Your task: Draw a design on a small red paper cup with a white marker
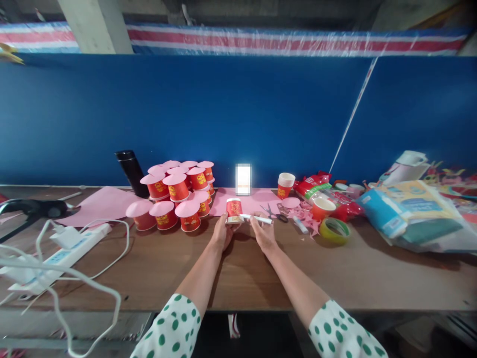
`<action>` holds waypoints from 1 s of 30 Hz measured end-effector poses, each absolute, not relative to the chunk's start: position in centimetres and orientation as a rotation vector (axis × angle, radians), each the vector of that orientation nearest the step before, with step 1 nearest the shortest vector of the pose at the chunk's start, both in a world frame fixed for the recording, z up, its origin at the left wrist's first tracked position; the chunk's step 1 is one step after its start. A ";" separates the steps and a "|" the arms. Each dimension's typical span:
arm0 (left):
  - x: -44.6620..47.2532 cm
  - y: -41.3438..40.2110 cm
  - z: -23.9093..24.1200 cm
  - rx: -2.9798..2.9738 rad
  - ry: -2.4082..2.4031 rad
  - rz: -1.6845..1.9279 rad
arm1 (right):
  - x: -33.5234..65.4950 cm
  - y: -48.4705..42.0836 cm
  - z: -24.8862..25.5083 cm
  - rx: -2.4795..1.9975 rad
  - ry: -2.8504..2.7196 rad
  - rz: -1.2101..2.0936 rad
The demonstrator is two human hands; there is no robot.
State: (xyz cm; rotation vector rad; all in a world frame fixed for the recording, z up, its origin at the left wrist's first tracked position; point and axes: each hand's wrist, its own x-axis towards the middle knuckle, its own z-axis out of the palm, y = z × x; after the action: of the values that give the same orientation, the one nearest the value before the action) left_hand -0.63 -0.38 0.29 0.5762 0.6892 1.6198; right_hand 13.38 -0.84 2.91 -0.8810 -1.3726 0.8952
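My left hand [222, 231] is closed round a small red paper cup [234, 209], holding it upside down just above the wooden table [238, 278]. My right hand [263, 231] grips a white glue stick or marker [256, 218] lying sideways, its tip touching the cup's lower edge. Both hands are at the table's middle, in front of a pink paper sheet [257, 201].
A pile of upturned red cups with pink lids [175, 194] stands to the left, a black flask [131, 172] behind it. Scissors [276, 214], pink scraps, tape rolls [334, 229], a cup stack [285, 185] and packets lie right. A power strip with cables [63, 253] lies far left.
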 end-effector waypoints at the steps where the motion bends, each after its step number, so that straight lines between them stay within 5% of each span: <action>1: -0.6 -0.4 0.3 0.573 0.690 1.622 | 13.4 -0.8 2.9 -0.884 -1.375 0.894; 30: -0.6 -0.2 0.0 0.648 0.702 1.646 | 13.2 -0.9 3.0 -0.863 -1.409 0.927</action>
State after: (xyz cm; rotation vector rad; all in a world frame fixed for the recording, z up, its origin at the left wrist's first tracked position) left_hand -0.56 -0.21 0.04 0.6481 0.7018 1.6456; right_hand 13.21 -0.94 3.01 -0.8628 -1.4088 0.9270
